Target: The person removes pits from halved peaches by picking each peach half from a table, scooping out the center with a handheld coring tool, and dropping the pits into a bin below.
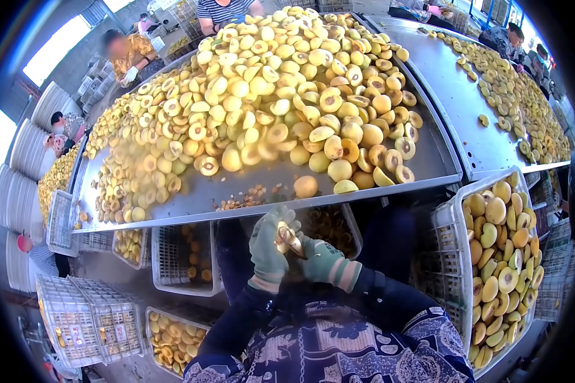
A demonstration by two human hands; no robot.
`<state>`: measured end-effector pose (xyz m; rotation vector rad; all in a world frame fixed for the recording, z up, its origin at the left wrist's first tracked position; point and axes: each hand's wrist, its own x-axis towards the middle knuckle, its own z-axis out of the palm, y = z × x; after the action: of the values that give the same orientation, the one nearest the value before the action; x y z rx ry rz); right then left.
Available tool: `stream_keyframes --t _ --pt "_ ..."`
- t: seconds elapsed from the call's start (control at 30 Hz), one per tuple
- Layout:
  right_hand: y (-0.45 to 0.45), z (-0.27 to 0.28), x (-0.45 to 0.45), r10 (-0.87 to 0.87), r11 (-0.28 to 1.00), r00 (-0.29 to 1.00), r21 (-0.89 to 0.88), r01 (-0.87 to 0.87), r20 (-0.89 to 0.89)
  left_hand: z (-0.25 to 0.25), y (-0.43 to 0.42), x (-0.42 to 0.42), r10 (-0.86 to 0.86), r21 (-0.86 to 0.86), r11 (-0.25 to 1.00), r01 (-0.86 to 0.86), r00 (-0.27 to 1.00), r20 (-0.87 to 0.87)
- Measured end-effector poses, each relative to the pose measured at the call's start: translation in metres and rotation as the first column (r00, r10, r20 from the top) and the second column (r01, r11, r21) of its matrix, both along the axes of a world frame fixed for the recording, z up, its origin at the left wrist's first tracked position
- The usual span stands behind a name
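Observation:
My left hand, in a pale green glove, is raised just below the front edge of the metal table, its fingers closed round a peach half. Pale flesh and a brown middle show on the fruit. My right hand, also gloved, is closed right against it from the right side. A small brownish piece shows between the hands, but I cannot make out what the right fingers grip. Ahead, a large heap of halved yellow peaches covers much of the table. Small brown bits lie near its front edge.
A crate of peach halves stands at my right. On the left are another crate, a crate with fruit and stacked white crates. A second metal table adjoins at right. Several people work around the tables.

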<state>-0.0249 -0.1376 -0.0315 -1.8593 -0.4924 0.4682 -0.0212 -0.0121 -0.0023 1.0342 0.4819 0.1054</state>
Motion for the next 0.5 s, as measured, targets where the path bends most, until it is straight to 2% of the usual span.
stream_keyframes --t 0.03,0.13,0.23,0.33,0.43,0.5 --pt "0.001 0.002 0.0 0.003 0.998 0.994 0.061 0.004 -0.109 0.001 0.0 0.0 -0.008 0.011 1.0 0.008 1.0 -0.003" --pt "-0.009 0.036 0.005 0.096 0.994 0.904 0.081 -0.068 -0.416 0.001 0.002 -0.002 -0.05 0.011 0.999 0.05 0.999 -0.008" --pt "-0.016 0.061 0.017 0.157 0.987 0.624 0.137 -0.08 -0.765 0.002 0.009 0.001 -0.121 -0.046 0.991 0.122 0.992 0.036" --pt "-0.02 0.065 0.023 0.23 0.973 0.627 0.169 -0.157 -0.745 -0.019 0.019 0.001 -0.177 -0.09 0.98 0.18 0.983 0.041" --pt "-0.018 0.052 0.03 0.211 0.963 0.579 0.065 -0.261 -0.788 -0.026 0.02 0.003 -0.183 -0.1 0.978 0.185 0.983 0.028" --pt "-0.018 0.061 0.024 0.192 0.973 0.709 0.037 -0.228 -0.679 -0.026 0.019 0.0 -0.161 -0.084 0.983 0.165 0.986 0.054"
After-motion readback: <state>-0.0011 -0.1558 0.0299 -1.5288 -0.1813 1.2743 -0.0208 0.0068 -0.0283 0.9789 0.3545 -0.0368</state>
